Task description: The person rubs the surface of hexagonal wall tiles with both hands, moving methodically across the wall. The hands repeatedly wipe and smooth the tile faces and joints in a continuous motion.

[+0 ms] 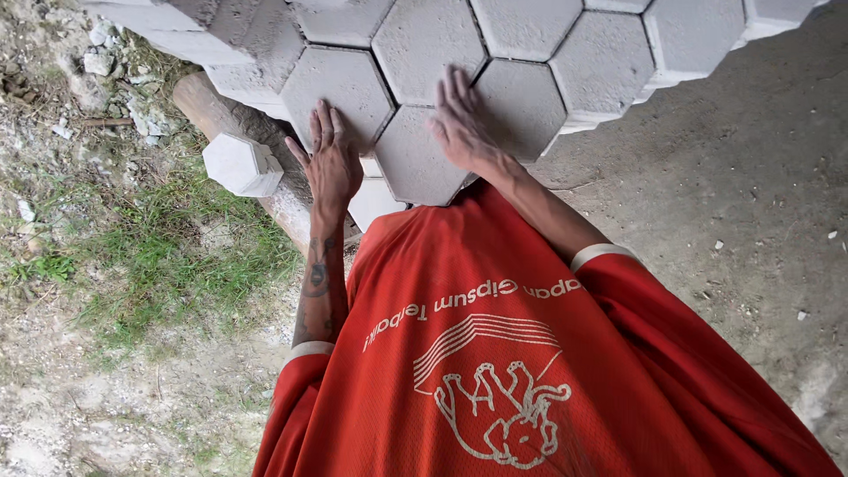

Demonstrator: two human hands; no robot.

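Hands (331, 163) (459, 124) flat on grey hexagonal pavers (415, 159)

Soft, even daylight falls on everything I see — bright but without glare, no hard shadows anywhere. My left hand (332, 159) throws only a faint dark edge onto the grey hexagonal blocks (424, 53). The picture is sharp in the middle; my red shirt (495, 353) close below looks slightly soft, and the view bends outward at the corners — wide-lens distortion.

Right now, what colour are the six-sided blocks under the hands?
Pale grey hexagonal paving blocks, seen best in the head view.
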